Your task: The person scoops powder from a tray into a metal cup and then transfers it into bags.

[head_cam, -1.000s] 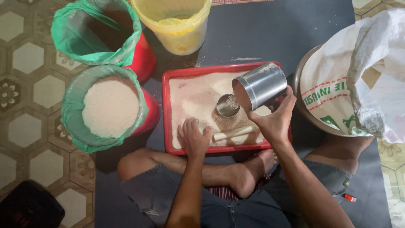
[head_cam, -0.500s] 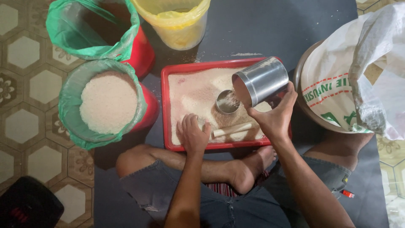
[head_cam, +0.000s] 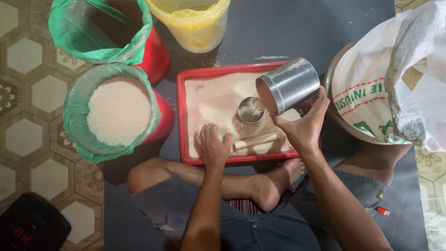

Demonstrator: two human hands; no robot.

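Observation:
My right hand (head_cam: 304,126) grips a shiny metal can (head_cam: 288,85), tipped on its side with its mouth toward the left, over a red tray (head_cam: 180,116) spread with white rice. Below the can's mouth a small round metal cup (head_cam: 250,110) sits in the rice. My left hand (head_cam: 212,146) lies flat on the rice at the tray's near edge, fingers spread. A pale wooden stick (head_cam: 255,141) lies in the rice between my hands.
A red bucket lined with green plastic (head_cam: 74,116) holds white rice at the left. Another green-lined red bucket (head_cam: 97,28) and a yellow-lined tub (head_cam: 195,23) stand behind. A white sack (head_cam: 385,88) sits in a round basin at the right. My crossed legs lie below the tray.
The can has tilted a little further toward the small cup. My left hand stays on the rice in nearly the same spot.

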